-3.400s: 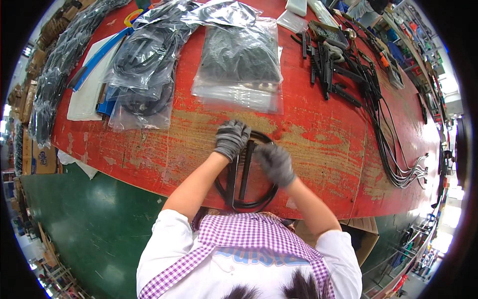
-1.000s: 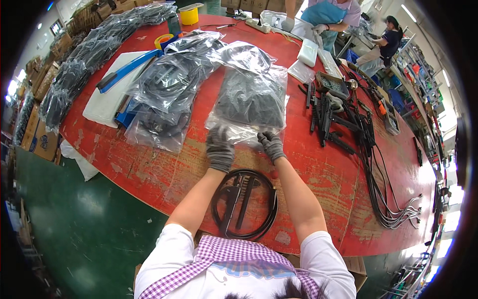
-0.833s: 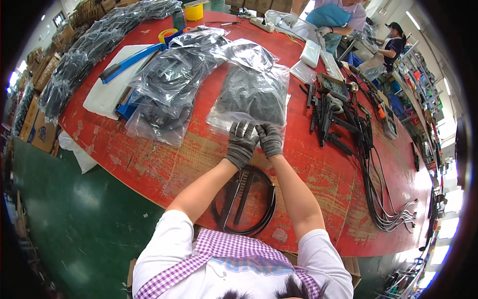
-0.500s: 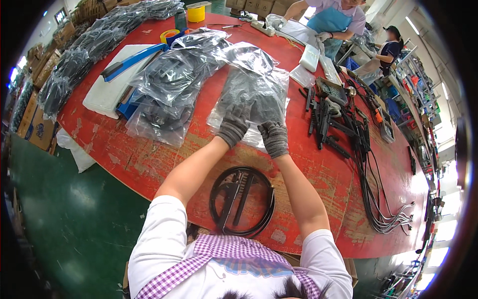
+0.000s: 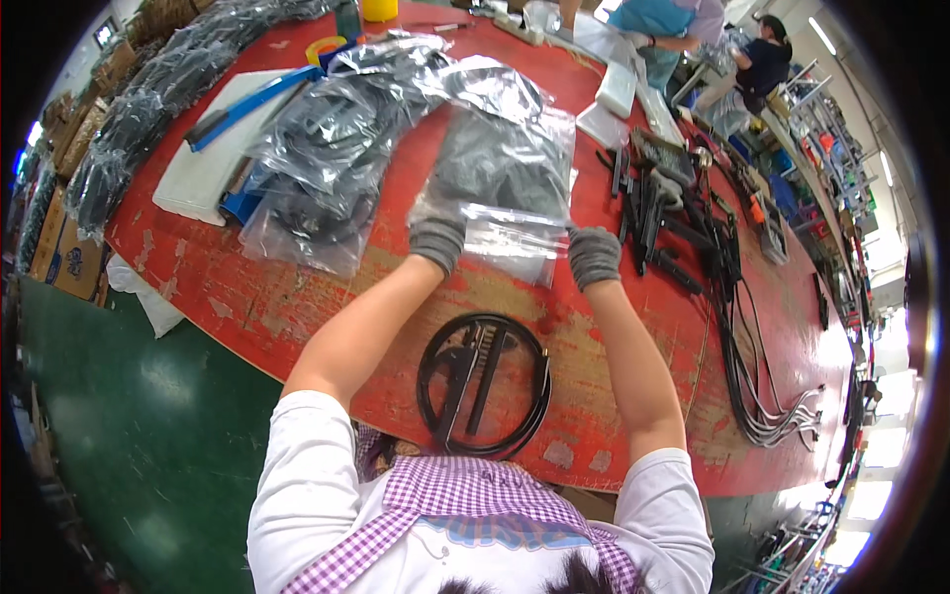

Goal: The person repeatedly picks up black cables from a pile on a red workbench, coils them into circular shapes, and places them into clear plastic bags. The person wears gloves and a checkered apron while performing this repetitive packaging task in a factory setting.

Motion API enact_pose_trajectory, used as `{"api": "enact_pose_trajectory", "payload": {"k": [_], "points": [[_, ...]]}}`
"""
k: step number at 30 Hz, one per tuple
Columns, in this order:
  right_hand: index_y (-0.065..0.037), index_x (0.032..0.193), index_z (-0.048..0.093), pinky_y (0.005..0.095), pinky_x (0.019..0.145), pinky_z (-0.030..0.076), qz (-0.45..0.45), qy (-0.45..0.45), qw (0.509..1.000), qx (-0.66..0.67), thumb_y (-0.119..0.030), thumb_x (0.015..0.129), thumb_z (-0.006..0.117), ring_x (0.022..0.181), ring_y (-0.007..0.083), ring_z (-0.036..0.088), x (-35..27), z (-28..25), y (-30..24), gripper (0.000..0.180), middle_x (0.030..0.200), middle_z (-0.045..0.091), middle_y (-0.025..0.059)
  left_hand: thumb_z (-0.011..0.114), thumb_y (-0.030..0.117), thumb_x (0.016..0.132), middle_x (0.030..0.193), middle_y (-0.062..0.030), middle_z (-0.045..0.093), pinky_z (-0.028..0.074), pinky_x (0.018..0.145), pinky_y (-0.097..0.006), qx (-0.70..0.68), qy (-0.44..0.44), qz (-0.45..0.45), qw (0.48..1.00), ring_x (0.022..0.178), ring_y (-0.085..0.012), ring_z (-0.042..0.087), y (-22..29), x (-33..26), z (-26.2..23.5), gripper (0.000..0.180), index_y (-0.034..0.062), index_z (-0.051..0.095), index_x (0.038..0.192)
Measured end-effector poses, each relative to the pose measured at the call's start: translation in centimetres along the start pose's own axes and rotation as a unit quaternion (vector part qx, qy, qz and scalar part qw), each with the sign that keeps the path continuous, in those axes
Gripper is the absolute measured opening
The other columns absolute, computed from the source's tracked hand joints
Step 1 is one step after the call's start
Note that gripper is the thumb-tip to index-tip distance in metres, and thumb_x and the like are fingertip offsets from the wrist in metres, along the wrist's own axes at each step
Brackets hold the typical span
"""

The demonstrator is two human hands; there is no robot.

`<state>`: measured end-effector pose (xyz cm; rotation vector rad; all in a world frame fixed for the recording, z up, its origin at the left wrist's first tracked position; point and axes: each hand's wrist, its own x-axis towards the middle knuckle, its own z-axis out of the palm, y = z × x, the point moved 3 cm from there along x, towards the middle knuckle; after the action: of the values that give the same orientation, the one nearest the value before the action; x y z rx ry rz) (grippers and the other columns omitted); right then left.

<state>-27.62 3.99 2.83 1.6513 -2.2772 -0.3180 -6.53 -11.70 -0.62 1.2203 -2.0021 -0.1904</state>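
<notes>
A flat clear plastic bag (image 5: pixel 505 168) lies on top of other clear bags, and dark contents show through the pile. My left hand (image 5: pixel 437 246), in a grey glove, is closed at the near left corner of the top bag. My right hand (image 5: pixel 595 257), gloved the same way, is closed at its near right corner. The near edge stretches between my hands; my fingertips are partly hidden. Closer to me, a coiled black cable (image 5: pixel 426 381) lies around a black bar-shaped part (image 5: pixel 457 391) and a thin black rod (image 5: pixel 483 388), apart from both hands.
Bagged black cables (image 5: pixel 327 148) are heaped left of my hands. Beyond them are a white slab (image 5: pixel 193 183) and a blue-handled tool (image 5: pixel 247 111). Black metal parts (image 5: pixel 648 223) and loose cables (image 5: pixel 737 396) lie on the right of the red table (image 5: pixel 633 396). Two people work at the far side.
My hands have moved apart from the middle of the bag to its near corners, the right one going rightward. The bag's near edge now spans between them. The view has shifted slightly.
</notes>
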Motion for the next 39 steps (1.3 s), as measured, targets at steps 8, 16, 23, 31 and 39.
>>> {"api": "enact_pose_trajectory", "payload": {"k": [8, 16, 23, 31, 39], "points": [[-0.013, 0.102, 0.058, 0.0404, 0.051, 0.043, -0.051, 0.050, 0.985, 0.156, -0.023, 0.077, 0.054, 0.059, 0.0263, 0.055, -14.0, 2.6, -3.4, 0.028, 0.063, 0.055, 0.0094, 0.045, 0.026, 0.085, 0.071, -0.0112, 0.060, 0.047, 0.053, -0.039, 0.152, -0.291, 0.266, 0.906, 0.061, -0.0265, 0.059, -1.3, -10.5, -1.5, 0.028, 0.0041, 0.057, 0.098], [-0.021, 0.128, 0.043, 0.0374, 0.049, 0.041, -0.059, -0.027, 0.970, 0.236, -0.016, 0.070, 0.057, 0.055, 0.0238, 0.051, -28.7, 2.6, -6.1, 0.059, 0.066, 0.053, 0.0062, 0.046, 0.021, 0.080, 0.073, -0.0097, 0.056, 0.045, 0.049, -0.036, 0.118, -0.331, 0.408, 0.843, 0.059, -0.0235, 0.056, 0.4, -15.3, -6.3, 0.035, 0.0081, 0.055, 0.112], [-0.023, 0.129, 0.042, 0.0345, 0.041, 0.038, -0.170, -0.005, 0.979, 0.117, -0.019, 0.077, 0.051, 0.047, 0.0203, 0.049, -33.5, -2.7, -10.1, 0.054, 0.062, 0.052, 0.0024, 0.044, 0.014, 0.078, 0.072, -0.0066, 0.054, 0.045, 0.050, -0.035, 0.080, -0.287, 0.290, 0.909, 0.058, -0.0214, 0.054, -2.6, -23.7, -14.3, 0.035, 0.0098, 0.053, 0.111], [-0.012, 0.114, 0.058, 0.0329, 0.048, 0.045, -0.202, -0.157, 0.843, 0.473, -0.013, 0.077, 0.057, 0.053, 0.0184, 0.056, -28.6, -6.2, -7.9, 0.036, 0.071, 0.063, 0.0117, 0.055, 0.021, 0.079, 0.090, -0.0144, 0.060, 0.047, 0.062, -0.040, 0.004, -0.399, 0.073, 0.914, 0.082, -0.0298, 0.059, 1.6, -23.4, -24.5, 0.027, 0.0109, 0.057, 0.104], [-0.005, 0.105, 0.064, 0.0205, 0.049, 0.039, -0.095, 0.021, 0.657, 0.748, 0.002, 0.074, 0.054, 0.051, 0.0053, 0.046, -20.7, -23.4, 5.3, 0.033, 0.059, 0.052, -0.0013, 0.057, 0.000, 0.074, 0.067, -0.0065, 0.062, 0.047, 0.051, -0.026, -0.368, -0.307, 0.058, 0.876, 0.053, -0.0133, 0.057, 8.4, -4.8, -33.2, 0.022, 0.0092, 0.065, 0.092]]}}
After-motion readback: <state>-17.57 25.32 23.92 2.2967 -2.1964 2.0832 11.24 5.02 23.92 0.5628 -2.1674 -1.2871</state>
